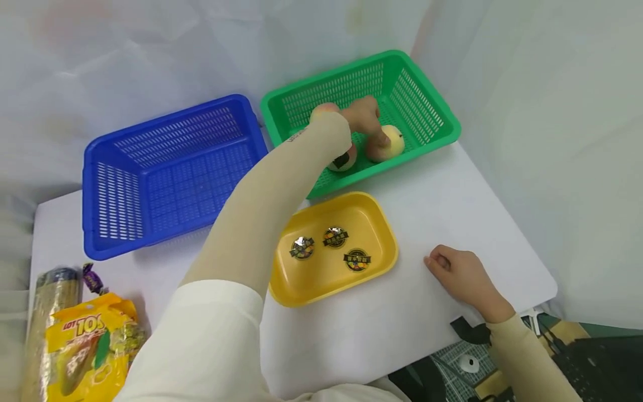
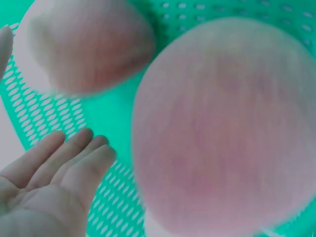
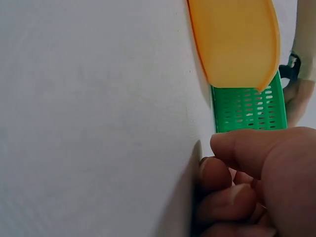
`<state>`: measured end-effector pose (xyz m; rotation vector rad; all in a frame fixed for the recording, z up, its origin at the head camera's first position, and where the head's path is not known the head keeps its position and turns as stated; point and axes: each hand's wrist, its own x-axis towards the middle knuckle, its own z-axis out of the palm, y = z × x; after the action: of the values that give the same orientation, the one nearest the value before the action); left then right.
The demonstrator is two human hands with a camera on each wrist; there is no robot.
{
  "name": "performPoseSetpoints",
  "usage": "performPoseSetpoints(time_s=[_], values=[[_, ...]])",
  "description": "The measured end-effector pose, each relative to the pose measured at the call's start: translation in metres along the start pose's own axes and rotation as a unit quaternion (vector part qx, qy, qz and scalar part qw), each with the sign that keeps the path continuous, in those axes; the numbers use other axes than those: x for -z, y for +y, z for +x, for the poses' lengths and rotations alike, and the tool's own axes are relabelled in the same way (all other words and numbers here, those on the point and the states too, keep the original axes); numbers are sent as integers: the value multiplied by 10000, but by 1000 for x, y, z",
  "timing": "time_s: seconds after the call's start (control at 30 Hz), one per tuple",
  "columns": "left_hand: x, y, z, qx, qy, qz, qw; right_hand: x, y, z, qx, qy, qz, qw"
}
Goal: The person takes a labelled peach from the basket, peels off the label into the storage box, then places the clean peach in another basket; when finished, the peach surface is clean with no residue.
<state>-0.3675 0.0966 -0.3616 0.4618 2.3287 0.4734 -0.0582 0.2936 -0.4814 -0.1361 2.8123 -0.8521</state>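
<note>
My left hand (image 1: 364, 115) spreads relaxed fingers beside the round pink-yellow peach (image 1: 385, 143) in the green slotted plastic basket (image 1: 436, 113); a nudge could roll it away. My right hand (image 1: 462, 274) rests curled, holding nothing, near the table's right edge.

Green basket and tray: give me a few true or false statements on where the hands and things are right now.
1. The left hand is inside the green basket among the peaches. True.
2. The yellow tray holds three round foil-wrapped pieces. True.
3. The blue basket holds a peach. False: nothing shows inside it.
4. The right hand holds a peach over the tray. False: it rests curled on the white table, holding nothing.
5. The yellow snack bag lies in the green basket. False: it sits at the table's near left corner.
</note>
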Motion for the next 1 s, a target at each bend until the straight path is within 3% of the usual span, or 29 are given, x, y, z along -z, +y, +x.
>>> performPoseSetpoints(time_s=[0.3, 0.6, 0.83, 1.0], values=[[42, -10, -24, 46, 594, -736, 9955, 13, 22, 28, -41, -319, -87, 9994], [81, -25, -47, -93, 1295, -1362, 9821, 41, 57, 51, -9, -1271, 13, 9919], [103, -56, -65, -53, 1948, -1642, 9670, 73, 66, 74, -40, -1918, -429, 9805], [108, -81, -86, -35, 2134, -1877, 9588, 103, 57, 100, 117, -1772, -760, 9812]])
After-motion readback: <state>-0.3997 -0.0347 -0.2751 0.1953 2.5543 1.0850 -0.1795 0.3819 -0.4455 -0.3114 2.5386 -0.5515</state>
